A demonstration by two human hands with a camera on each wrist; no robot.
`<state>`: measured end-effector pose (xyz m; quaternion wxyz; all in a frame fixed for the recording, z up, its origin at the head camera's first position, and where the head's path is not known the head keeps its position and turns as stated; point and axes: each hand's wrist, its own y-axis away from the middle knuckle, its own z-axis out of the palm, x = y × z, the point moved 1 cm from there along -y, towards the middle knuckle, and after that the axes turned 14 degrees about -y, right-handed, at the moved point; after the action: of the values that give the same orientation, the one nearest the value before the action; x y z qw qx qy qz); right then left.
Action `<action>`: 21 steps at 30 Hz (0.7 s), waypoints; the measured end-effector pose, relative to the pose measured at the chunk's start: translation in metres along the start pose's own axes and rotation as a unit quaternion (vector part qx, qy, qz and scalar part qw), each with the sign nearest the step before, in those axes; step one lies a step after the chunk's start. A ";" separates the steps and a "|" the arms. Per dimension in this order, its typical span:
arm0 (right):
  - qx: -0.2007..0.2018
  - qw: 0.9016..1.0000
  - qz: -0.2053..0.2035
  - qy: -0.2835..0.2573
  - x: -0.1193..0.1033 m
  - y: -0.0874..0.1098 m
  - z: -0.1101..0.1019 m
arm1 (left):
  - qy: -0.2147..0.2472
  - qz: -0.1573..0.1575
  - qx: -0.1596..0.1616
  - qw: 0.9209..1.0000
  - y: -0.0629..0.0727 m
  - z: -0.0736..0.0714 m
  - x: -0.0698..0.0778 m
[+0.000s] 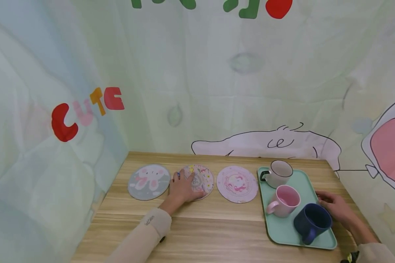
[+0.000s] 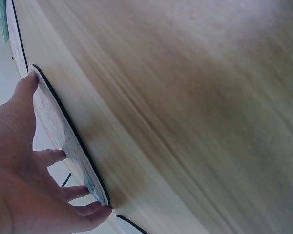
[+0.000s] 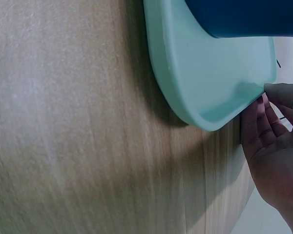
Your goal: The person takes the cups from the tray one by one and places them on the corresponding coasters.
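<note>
Left hand (image 1: 183,185) is spread across the patterned middle mat (image 1: 206,178), thumb and little finger set at opposite parts of its rim, seemingly so that it is spanned evenly; it is laid near the table's (image 1: 217,237) far edge, between a grey mat (image 1: 149,182) and a pink mat (image 1: 237,183). By the right hand (image 1: 337,209), the green tray's (image 1: 301,180) right edge is pinched, perhaps for steadiness, since a white mug (image 1: 279,174), pink mug (image 1: 284,202) and navy mug (image 1: 311,222) are carried on it.

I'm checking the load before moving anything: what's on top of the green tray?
On the green tray stand a white mug, a pink mug and a dark blue mug. What lies directly under the mugs cannot be seen.
</note>
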<state>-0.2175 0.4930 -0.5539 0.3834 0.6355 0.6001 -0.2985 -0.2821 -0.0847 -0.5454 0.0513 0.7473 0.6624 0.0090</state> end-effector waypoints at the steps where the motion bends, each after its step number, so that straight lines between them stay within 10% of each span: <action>1: 0.001 1.000 -0.002 -0.002 0.000 0.000 0.000 | -0.001 -0.001 0.000 1.000 0.000 0.001 0.000; 14: 0.001 1.000 -0.006 -0.012 0.000 0.001 0.000 | 0.003 0.005 0.015 1.000 0.003 0.008 -0.001; 21: 0.003 1.000 0.006 -0.018 -0.003 0.002 0.000 | 0.025 0.050 0.030 0.998 0.003 0.010 -0.025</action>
<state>-0.2161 0.4912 -0.5512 0.3942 0.6343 0.5886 -0.3095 -0.2810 -0.1103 -0.5540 0.0120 0.7802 0.6253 0.0099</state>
